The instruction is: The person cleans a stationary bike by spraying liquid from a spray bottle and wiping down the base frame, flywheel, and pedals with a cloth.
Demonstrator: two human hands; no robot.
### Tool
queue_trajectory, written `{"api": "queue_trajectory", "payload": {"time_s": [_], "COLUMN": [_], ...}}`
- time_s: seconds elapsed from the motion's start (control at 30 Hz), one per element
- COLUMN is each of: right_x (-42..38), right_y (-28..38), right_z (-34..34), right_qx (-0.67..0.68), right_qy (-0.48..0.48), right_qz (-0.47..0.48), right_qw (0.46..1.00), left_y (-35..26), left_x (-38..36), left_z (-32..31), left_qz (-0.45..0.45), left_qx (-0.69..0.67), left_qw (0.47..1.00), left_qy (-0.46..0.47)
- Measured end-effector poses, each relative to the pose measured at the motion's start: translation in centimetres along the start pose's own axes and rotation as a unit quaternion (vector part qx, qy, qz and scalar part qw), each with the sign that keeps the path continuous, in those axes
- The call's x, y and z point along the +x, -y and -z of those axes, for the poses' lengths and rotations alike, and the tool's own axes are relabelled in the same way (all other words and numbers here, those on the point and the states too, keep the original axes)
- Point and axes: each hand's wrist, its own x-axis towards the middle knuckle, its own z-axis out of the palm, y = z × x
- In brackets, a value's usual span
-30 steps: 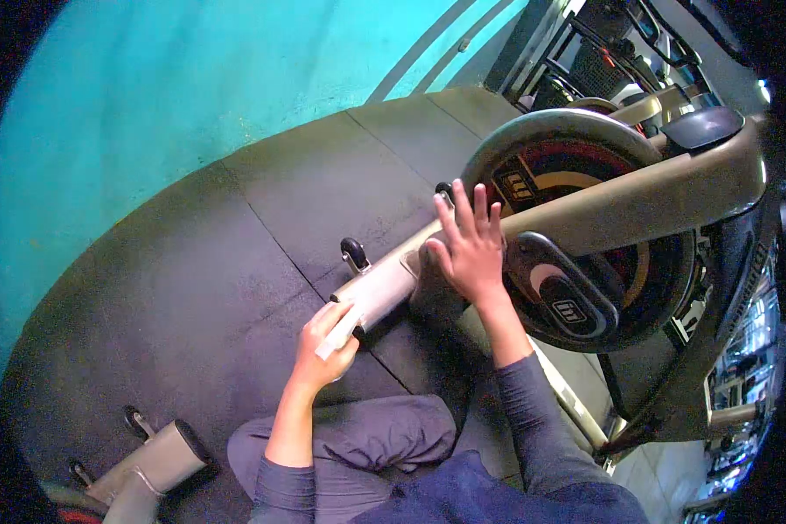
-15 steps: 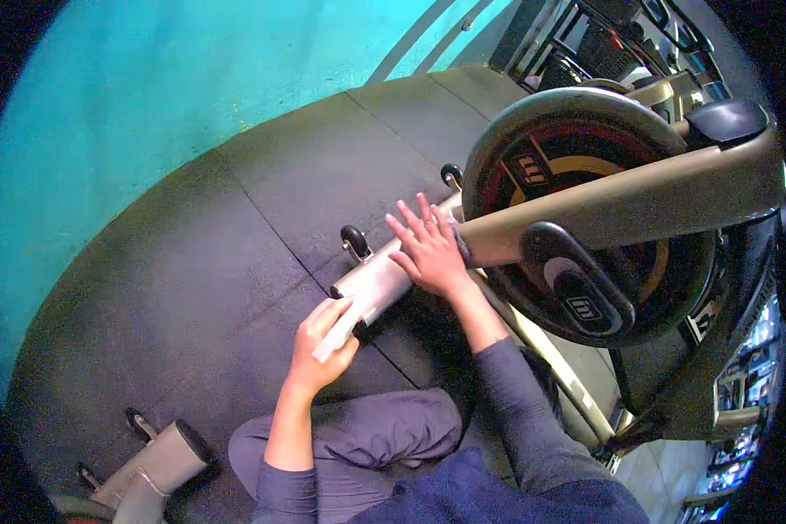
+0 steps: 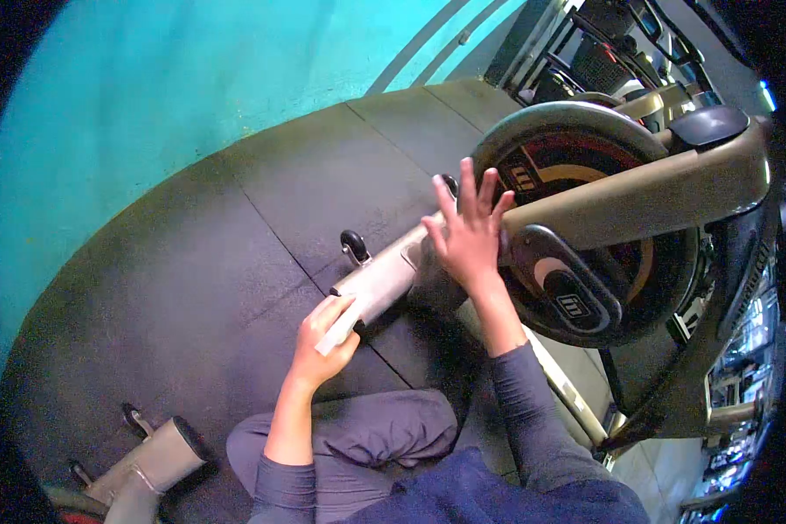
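A spin bike's silver-beige base tube (image 3: 384, 278) lies across the dark floor in front of me. At its near end, my left hand (image 3: 321, 345) is closed on a flat white strip (image 3: 335, 334), its fingertips right at the tube's end. My right hand (image 3: 473, 240), fingers spread and palm down, overlaps the place where the sloping frame meets the base. Just beyond those fingers is the bike's large round flywheel (image 3: 568, 118). A dark oval crank cover (image 3: 568, 293) sits to the right of my right wrist.
Small black caster wheels (image 3: 354, 243) stick out from the tube's far side. Another base foot (image 3: 153, 463) with casters lies at lower left. A turquoise wall (image 3: 175, 79) runs along the left; more gym machines (image 3: 611, 57) stand at the back right.
My right hand has lifted off the base tube and moved up and right, fingers spreading toward the flywheel. My left hand stays at the tube's end with the strip.
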Motion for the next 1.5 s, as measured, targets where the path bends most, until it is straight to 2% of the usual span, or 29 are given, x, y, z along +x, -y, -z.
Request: {"api": "queue_trajectory", "payload": {"time_s": [0.07, 0.2, 0.3, 0.4, 0.47, 0.57, 0.67, 0.7, 0.73, 0.8, 0.83, 1.0, 1.07, 1.13, 1.2, 1.23, 1.33, 1.4, 1.5], "right_x": [1.6, 4.3, 4.4, 3.0, 1.4, -1.8, -2.6, -2.3, -1.9, -0.6, 0.4, 4.3, 4.0, 2.8, 1.4, 0.5, -1.5, -2.1, -3.0], "right_y": [-0.8, -1.9, -1.9, -1.0, -0.3, 0.6, 0.4, 0.4, 0.1, -0.3, -0.6, -1.8, -1.7, -1.2, -0.6, -0.3, 0.3, 0.9, 2.0], "right_z": [1.5, 2.7, 2.2, 0.7, -0.7, -2.2, -2.1, -1.5, -1.0, 0.3, 0.8, 2.1, 1.6, 0.8, -0.2, -0.8, -2.9, -3.9, -6.3], "right_qx": [-0.009, -0.029, -0.040, -0.076, -0.070, -0.154, -0.131, -0.056, -0.057, -0.002, 0.008, 0.011, -0.029, -0.045, -0.098, -0.138, -0.136, -0.124, 0.036], "right_qy": [-0.027, -0.102, -0.118, -0.100, -0.103, -0.057, -0.043, -0.038, -0.040, -0.061, -0.090, -0.153, -0.134, -0.132, -0.071, -0.066, -0.022, -0.018, 0.049], "right_qz": [-0.024, -0.092, -0.108, -0.089, -0.099, -0.086, -0.043, -0.051, -0.049, -0.070, -0.050, -0.089, -0.099, -0.087, -0.071, -0.050, 0.002, 0.017, 0.037], "right_qw": [0.999, 0.990, 0.986, 0.988, 0.987, 0.983, 0.990, 0.996, 0.996, 0.996, 0.995, 0.984, 0.986, 0.986, 0.990, 0.987, 0.990, 0.992, 0.997], "left_y": [0.0, -0.1, -0.5, -0.2, -0.3, -0.3, -0.1, -0.1, -0.2, -0.3, -0.3, -0.3, -0.2, -0.1, -0.2, -0.4, -0.5, -0.3, -0.3], "left_x": [0.1, 0.1, 0.4, 0.5, 0.5, 0.4, 0.3, 0.3, 0.3, 0.3, 0.3, 0.4, 0.5, 0.4, 0.3, 0.5, 0.4, 0.3, 0.1], "left_z": [-0.1, 0.0, 0.0, -0.3, -0.2, -0.2, -0.2, -0.2, -0.2, 0.0, 0.0, -0.2, -0.4, -0.4, -0.3, -0.2, 0.0, 0.0, 0.0], "left_qz": [-0.044, -0.035, -0.006, -0.020, 0.007, -0.023, -0.035, -0.037, -0.033, -0.027, -0.022, -0.021, 0.014, 0.006, 0.002, 0.009, 0.017, 0.015, 0.014], "left_qx": [0.018, 0.029, 0.014, 0.030, 0.013, 0.024, 0.030, 0.029, 0.024, 0.021, 0.021, 0.022, 0.002, 0.008, 0.016, 0.006, 0.000, 0.003, 0.017], "left_qw": [0.999, 0.999, 1.000, 0.999, 1.000, 0.999, 0.999, 0.999, 0.999, 0.999, 0.999, 0.999, 1.000, 1.000, 1.000, 1.000, 1.000, 1.000, 0.999], "left_qy": [-0.015, -0.007, 0.012, 0.013, 0.022, 0.010, 0.017, 0.016, 0.012, 0.007, 0.013, 0.021, 0.017, 0.019, 0.021, 0.023, 0.026, 0.027, 0.032]}}
